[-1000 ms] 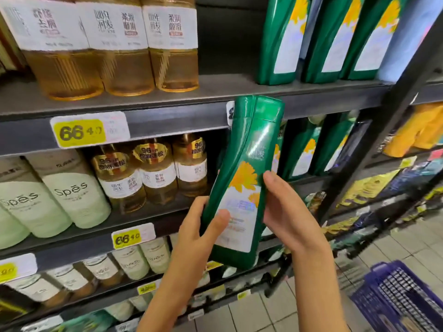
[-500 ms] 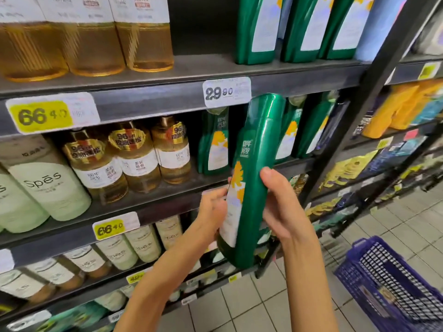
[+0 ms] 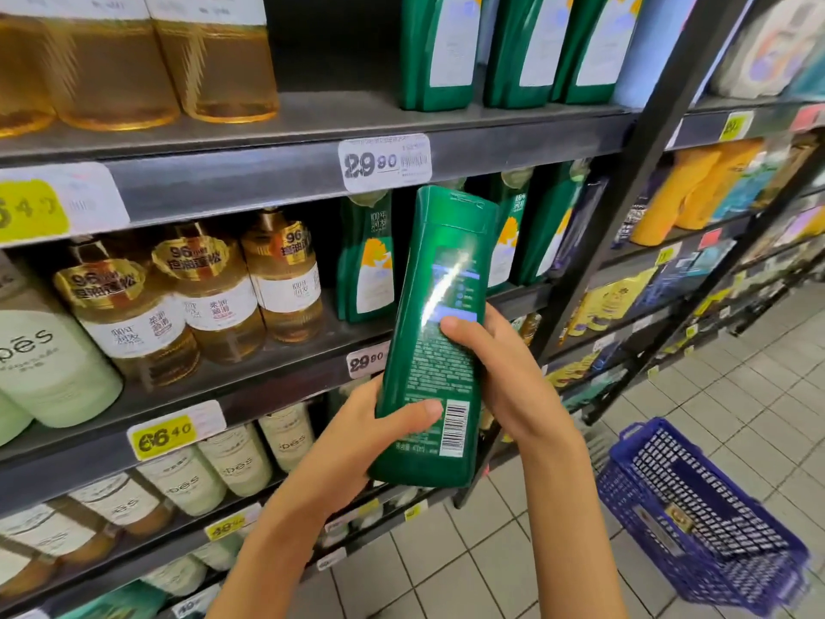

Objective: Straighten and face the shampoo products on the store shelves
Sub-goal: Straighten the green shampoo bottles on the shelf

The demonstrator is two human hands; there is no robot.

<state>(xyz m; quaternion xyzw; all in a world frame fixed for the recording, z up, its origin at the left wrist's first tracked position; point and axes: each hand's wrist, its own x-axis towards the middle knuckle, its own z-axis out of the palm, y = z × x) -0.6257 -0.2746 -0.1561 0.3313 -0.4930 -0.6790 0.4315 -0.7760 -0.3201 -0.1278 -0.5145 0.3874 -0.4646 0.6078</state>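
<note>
Turned back-label outward, green bottle (image 3: 435,346) – gripped by left hand (image 3: 379,433) and right hand (image 3: 504,373) (both) – hides shelved green bottles (image 3: 366,261).

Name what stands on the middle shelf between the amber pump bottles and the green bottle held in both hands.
In the head view, one green shampoo bottle with a yellow flower label stands between the amber pump bottles and the held green bottle.
</note>
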